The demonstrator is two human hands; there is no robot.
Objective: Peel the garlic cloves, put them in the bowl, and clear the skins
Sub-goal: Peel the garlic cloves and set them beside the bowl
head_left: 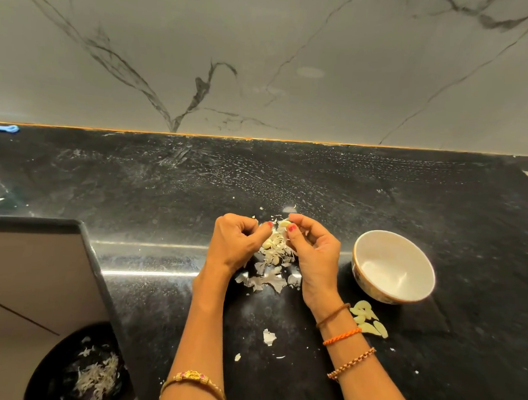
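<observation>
My right hand [312,249] pinches a garlic clove [284,223]; my left hand [237,241] fingers curl, pinching its skin. The white bowl [393,266] sits at three o'clock on the worktop [164,193]; peeled cloves [368,319] lie at five.

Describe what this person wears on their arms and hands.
Both forearms are bare, no sleeves. The left hand has a gold bangle with pink stones at its wrist. The right hand has three bracelets: brown cord, orange twist, copper beads. Thumbnails are painted pinkish red.
</observation>
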